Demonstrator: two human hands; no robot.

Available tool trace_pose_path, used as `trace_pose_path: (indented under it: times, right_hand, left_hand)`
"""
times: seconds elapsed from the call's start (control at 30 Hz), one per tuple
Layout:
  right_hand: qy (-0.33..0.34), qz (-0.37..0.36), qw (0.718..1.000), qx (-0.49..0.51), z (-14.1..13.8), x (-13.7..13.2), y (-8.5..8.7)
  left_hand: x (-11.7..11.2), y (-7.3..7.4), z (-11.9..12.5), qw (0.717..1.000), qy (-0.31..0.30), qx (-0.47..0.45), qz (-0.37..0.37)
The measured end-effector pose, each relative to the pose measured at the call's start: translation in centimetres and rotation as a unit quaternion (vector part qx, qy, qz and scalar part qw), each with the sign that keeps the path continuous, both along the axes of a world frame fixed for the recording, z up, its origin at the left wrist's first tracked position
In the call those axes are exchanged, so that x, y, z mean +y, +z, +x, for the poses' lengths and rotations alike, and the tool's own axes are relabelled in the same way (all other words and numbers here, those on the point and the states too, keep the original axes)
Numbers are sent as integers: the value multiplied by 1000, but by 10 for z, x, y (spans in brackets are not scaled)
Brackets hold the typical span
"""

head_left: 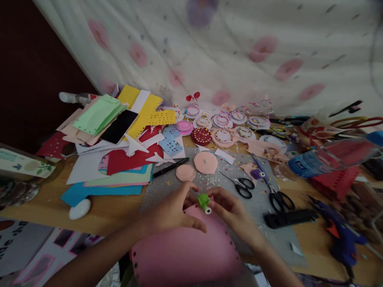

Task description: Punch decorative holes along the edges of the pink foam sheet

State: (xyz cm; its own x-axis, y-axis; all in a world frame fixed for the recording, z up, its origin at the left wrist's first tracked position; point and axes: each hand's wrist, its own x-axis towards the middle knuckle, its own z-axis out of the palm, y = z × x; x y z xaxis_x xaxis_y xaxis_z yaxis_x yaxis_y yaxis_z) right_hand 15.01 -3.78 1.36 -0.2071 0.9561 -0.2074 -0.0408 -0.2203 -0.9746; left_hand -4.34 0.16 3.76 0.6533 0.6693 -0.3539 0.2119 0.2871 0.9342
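In the head view, my right hand (229, 209) pinches a small green craft punch (204, 202) with a white round end. It sits just at the top edge of a pink sheet (191, 255), which has punched holes along its sides and lies low in front of me. My left hand (176, 211) is beside the punch, thumb and fingers spread apart around empty space over the sheet's corner. Whether its hidden fingertips touch the sheet, I cannot tell. Past my hands lie a round peach disc (206, 162) and a smaller peach disc (185, 173) on the grey mat (167, 187).
Black-handled scissors (243, 187), a second pair (280, 201), a purple punch (257, 174) and a blue glue gun (338, 231) lie to the right. A water bottle (329, 159) leans there. Coloured sheets (119, 179) and a phone (119, 126) are at left; several beaded discs (201, 136) stand behind.
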Motion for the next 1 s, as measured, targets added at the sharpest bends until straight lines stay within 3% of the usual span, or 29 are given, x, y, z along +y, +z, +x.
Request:
trace_pose_path:
  times: [0.1,0.2,0.37,0.53,0.6,0.67,0.83,1.0]
  right_hand:
    - [-32,-17,999,15,-1,0,2]
    - [-70,-56,992,91,-5,-1,2]
    - [-147,-115,956,225,0,3,2]
    - [-138,-80,971,180,30,6,8]
    - [-147,-41,978,141,45,2,8]
    - [-145,-21,983,115,58,-5,4]
    - [-52,-30,996,63,62,-25,-12]
    - [-64,-62,996,-7,41,-27,-9]
  left_hand:
    - [0,7,-4,990,-61,114,54]
    - [0,14,-5,968,-115,189,115]
    - [-6,20,-7,970,-108,169,139]
    - [-10,28,-26,992,-72,87,48]
    - [-10,33,-39,999,-24,45,6]
    - [-10,37,-52,997,68,-5,-42]
    - [-10,37,-70,948,296,-68,-94]
    - [-14,20,-80,914,390,-84,-80]
